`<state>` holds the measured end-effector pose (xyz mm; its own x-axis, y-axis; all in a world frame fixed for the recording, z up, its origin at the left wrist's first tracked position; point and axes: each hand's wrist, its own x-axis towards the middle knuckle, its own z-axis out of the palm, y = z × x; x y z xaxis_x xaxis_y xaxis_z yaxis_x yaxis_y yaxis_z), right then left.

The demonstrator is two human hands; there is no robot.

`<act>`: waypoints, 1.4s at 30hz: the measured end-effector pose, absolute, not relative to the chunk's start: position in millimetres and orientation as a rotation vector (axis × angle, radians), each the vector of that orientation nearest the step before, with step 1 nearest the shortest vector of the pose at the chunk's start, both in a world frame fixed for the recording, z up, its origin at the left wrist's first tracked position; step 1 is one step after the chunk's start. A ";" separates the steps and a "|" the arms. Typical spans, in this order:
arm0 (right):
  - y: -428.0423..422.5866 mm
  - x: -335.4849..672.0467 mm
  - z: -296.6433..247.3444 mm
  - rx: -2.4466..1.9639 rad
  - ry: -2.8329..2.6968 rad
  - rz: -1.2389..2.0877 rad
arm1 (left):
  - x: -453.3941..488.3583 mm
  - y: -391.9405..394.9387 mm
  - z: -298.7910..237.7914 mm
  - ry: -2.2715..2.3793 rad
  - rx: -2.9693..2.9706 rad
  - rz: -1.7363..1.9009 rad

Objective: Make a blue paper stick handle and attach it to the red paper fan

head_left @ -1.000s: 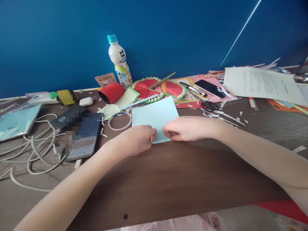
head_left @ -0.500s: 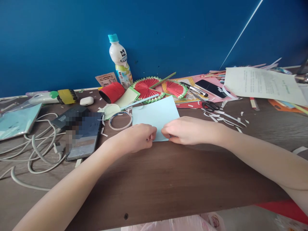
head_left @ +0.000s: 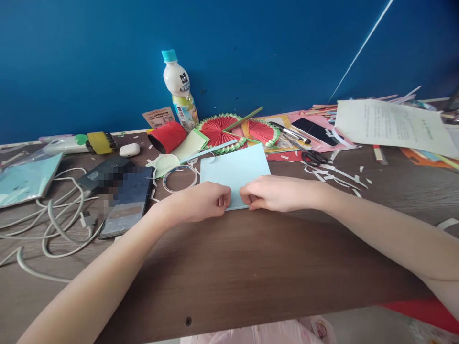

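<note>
A light blue sheet of paper (head_left: 234, 165) lies on the dark wooden table in front of me. My left hand (head_left: 211, 200) is closed at its near left edge, fingertips curled on the paper. My right hand (head_left: 263, 193) pinches the same near edge a little further right. The paper's edge shows between the two hands. A roll of tape (head_left: 164, 180) lies just left of the sheet. Behind the sheet are red pleated paper fans (head_left: 220, 133) with green and white rims.
A bottle (head_left: 177, 81) stands by the blue wall, near a red roll (head_left: 168, 137). Cables and a phone (head_left: 134, 205) lie to the left. Scissors (head_left: 313, 156), paper scraps, a black phone (head_left: 317, 131) and a printed sheet (head_left: 390, 125) are to the right.
The blue paper has shifted very slightly to the right. Both hands stay at its near edge, with my left hand a little higher and my right fingers more curled.
</note>
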<state>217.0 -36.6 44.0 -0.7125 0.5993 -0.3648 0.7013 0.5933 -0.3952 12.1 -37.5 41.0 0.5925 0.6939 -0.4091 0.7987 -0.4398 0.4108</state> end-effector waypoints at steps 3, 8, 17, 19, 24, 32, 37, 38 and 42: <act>-32.4 221.0 44.5 1.107 2.598 -0.886 | 12.9 -38.6 47.7 1.195 2.221 -0.272; -28.8 222.4 46.1 1.184 2.510 -0.948 | 12.5 -39.8 54.6 1.232 2.239 -0.315; -23.5 224.6 38.3 1.211 2.555 -0.888 | 10.8 -37.0 57.0 1.272 2.211 -0.421; -22.0 225.5 36.4 1.202 2.565 -0.888 | 11.6 -37.2 57.8 1.292 2.189 -0.423; -20.8 226.2 36.0 1.224 2.535 -0.902 | 14.6 -38.4 58.7 1.345 2.177 -0.446; -20.8 225.6 36.3 1.225 2.523 -0.872 | 14.8 -37.2 55.9 1.402 2.189 -0.483; -19.9 226.1 35.6 1.245 2.498 -0.781 | 11.8 -34.5 54.4 1.523 2.177 -0.539; -19.8 226.2 35.7 1.252 2.490 -0.766 | 11.4 -33.7 53.8 1.555 2.173 -0.550; -20.1 226.5 36.6 1.259 2.483 -0.762 | 11.6 -33.0 51.9 1.496 2.239 -0.527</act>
